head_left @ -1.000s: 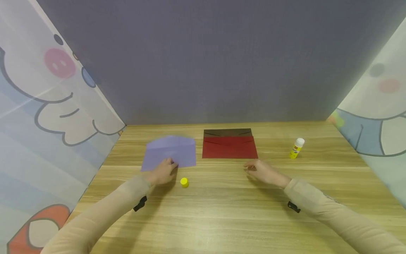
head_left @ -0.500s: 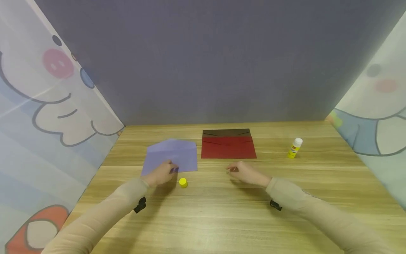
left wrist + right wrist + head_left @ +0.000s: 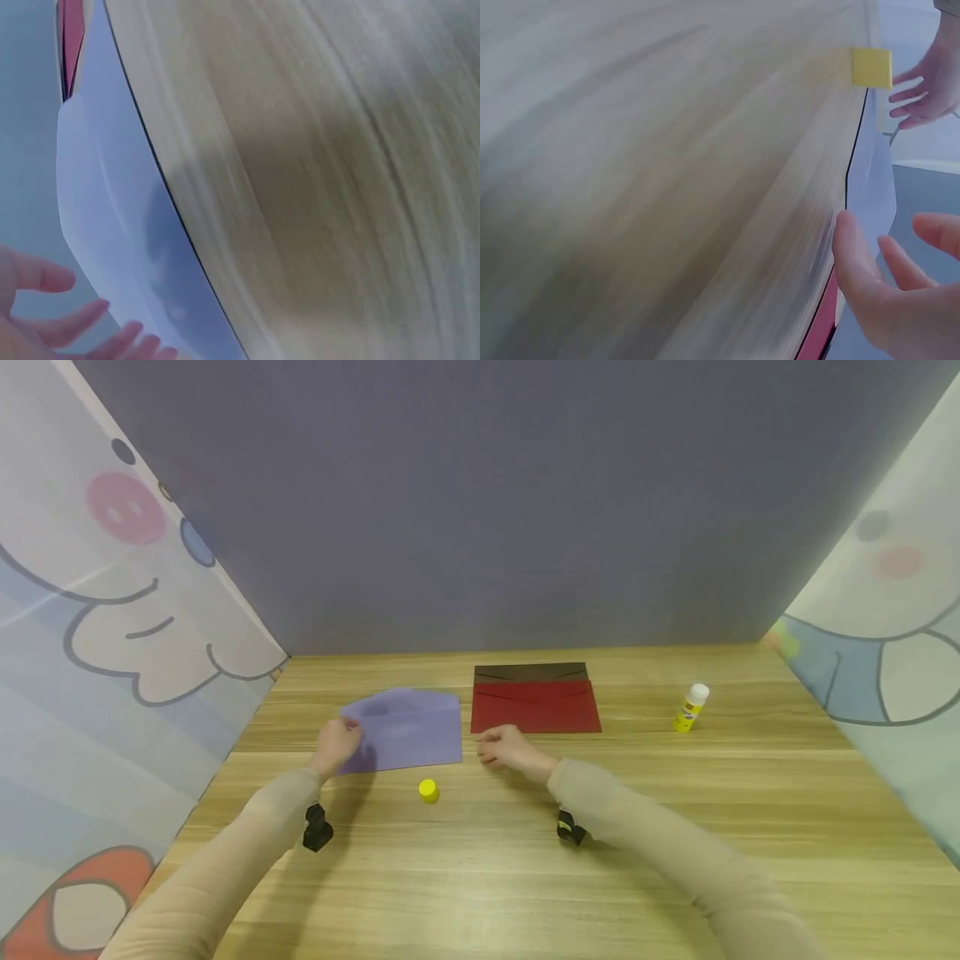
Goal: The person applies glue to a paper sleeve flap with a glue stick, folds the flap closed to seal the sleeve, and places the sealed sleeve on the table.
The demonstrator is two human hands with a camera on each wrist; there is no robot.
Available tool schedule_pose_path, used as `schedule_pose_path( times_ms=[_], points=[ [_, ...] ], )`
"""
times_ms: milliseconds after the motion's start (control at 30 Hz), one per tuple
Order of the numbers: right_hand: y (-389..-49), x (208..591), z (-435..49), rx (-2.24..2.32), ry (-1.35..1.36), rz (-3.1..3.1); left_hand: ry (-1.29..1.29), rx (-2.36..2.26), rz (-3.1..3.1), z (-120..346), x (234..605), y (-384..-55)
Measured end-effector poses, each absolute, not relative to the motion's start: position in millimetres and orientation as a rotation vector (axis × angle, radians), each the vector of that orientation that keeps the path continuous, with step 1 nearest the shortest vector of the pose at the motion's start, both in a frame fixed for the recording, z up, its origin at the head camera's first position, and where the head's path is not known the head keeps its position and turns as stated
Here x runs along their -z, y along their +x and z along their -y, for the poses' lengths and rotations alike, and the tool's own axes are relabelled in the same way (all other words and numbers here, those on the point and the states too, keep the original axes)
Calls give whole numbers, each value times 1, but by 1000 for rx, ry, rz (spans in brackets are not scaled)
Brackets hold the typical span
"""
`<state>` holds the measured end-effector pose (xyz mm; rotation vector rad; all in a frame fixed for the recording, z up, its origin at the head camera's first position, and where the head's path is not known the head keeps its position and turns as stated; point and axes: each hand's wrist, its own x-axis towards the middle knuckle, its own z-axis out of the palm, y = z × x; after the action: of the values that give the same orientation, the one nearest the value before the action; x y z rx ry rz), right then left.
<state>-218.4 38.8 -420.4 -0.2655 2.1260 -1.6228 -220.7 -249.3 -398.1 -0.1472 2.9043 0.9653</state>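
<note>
A purple envelope point(image 3: 405, 739) lies on the table with its flap spread out at the far side. My left hand point(image 3: 336, 748) hovers over its left end, fingers loosely bent and apart; the left wrist view shows the fingers point(image 3: 71, 322) holding nothing. Between the purple and red envelopes, my right hand point(image 3: 513, 750) is held just in front of the red envelope point(image 3: 536, 708), thumb and fingers parted with nothing between them. A small yellow cap point(image 3: 428, 791) stands in front of the purple envelope.
A dark envelope point(image 3: 528, 672) lies partly beneath the red one. At the right stands a yellow glue stick point(image 3: 684, 720) with a white top. A grey panel point(image 3: 510, 527) rises behind the wooden table point(image 3: 480, 877), and printed cloth point(image 3: 112, 610) hangs at the sides.
My right hand has moved left, from right of the red envelope's middle to its left front corner. My left hand has left the purple envelope's middle and shifted to its left end.
</note>
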Motion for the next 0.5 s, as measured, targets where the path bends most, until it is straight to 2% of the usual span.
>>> schedule_pose_path(
  times_ms=[200,500],
  points=[
    [-224,421,-21,1752,-105,-2006,-325,-1067,-2760,265,397,-220],
    [-226,416,-13,1853,-17,-1804,-417,-1292,-2481,273,391,-216]
  ],
)
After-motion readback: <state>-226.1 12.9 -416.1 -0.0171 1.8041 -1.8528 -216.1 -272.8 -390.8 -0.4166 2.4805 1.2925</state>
